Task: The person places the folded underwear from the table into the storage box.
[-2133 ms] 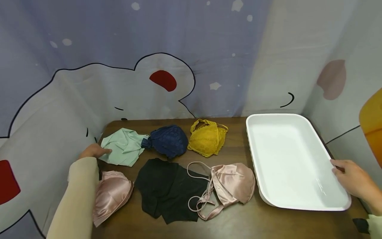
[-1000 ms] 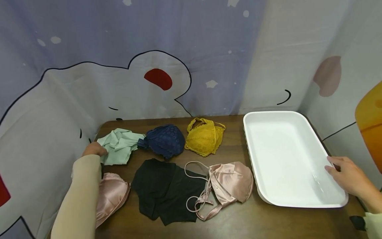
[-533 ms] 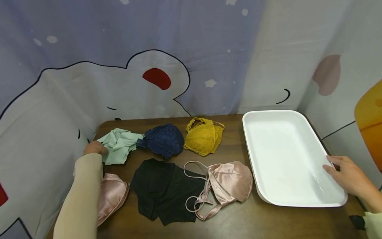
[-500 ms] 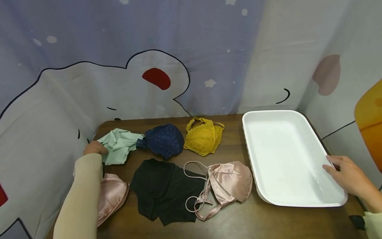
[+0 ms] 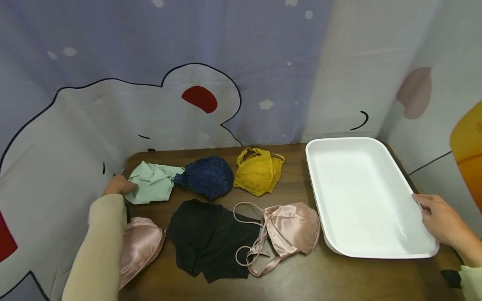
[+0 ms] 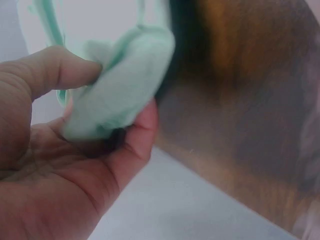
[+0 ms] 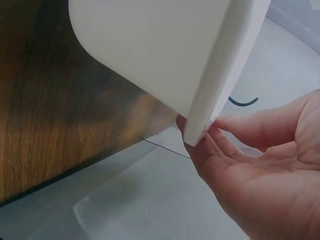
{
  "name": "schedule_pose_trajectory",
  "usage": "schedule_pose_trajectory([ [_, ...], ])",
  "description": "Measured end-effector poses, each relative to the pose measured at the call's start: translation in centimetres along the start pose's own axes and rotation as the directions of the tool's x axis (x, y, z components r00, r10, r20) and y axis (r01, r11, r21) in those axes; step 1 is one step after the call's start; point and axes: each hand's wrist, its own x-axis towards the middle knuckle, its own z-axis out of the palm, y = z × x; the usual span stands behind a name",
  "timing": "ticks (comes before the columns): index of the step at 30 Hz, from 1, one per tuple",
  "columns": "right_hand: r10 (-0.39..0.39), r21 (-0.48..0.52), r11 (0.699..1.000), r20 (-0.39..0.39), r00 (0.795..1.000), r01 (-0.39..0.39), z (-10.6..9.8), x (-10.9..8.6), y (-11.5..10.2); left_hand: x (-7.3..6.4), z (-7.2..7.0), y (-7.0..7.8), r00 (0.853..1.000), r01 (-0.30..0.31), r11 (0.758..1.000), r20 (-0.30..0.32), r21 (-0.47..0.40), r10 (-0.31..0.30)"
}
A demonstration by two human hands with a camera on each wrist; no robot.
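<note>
My left hand [image 5: 119, 185] pinches the left edge of a mint-green cloth garment [image 5: 154, 182] at the table's back left. In the left wrist view, a fold of the green garment [image 6: 125, 82] lies between thumb and curled fingers. At the right, my right hand [image 5: 442, 217] grips the side rim of a large white plastic tub [image 5: 370, 196]. The right wrist view has the thumb on the rim of the tub [image 7: 205, 85] and the fingers beneath it. Touching the green garment on its right is a navy lace bra [image 5: 211, 177].
A mustard lace bra [image 5: 260, 172] lies beside the navy one. In front are a black garment [image 5: 212, 242], a pink satin bra with thin straps [image 5: 295, 228] overlapping it, and another pink bra [image 5: 141, 246] partly hidden by my left sleeve. Printed curtains [image 5: 278, 75] border the wooden table [image 5: 308, 284].
The green garment has shifted slightly and its front edge lies flatter and straighter, with my left hand still pinching it. The right hand stays at the tub's rim. The view has shifted a little.
</note>
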Motion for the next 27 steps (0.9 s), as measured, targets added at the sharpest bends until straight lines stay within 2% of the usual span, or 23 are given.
schedule_pose_trajectory([
  [5, -0.046, 0.007, 0.999, -0.016, 0.999, 0.046, 0.4, 0.3, 0.5, -1.6, -1.2, -0.3, 0.994, -0.082, 0.994, -0.084, -0.068, 0.076],
  [10, -0.051, 0.01, 0.999, -0.01, 0.999, 0.051, 0.7, 0.4, 0.7, -3.2, -2.2, -0.9, 0.969, -0.148, 0.986, -0.209, -0.076, 0.129],
  [20, -0.018, 0.021, 1.0, -0.011, 1.0, 0.018, 0.7, 0.3, 0.2, -5.7, -3.9, -1.5, 0.915, -0.199, 0.977, -0.371, -0.075, 0.157],
  [25, -0.001, 0.03, 1.0, -0.015, 1.0, 0.002, 0.9, 0.4, 0.3, -7.3, -4.7, -1.1, 0.893, -0.198, 0.974, -0.43, -0.113, 0.132],
  [27, 0.013, 0.031, 0.999, -0.019, 1.0, -0.012, 1.1, 0.5, 0.4, -8.0, -4.9, -0.7, 0.879, -0.188, 0.974, -0.463, -0.124, 0.111],
])
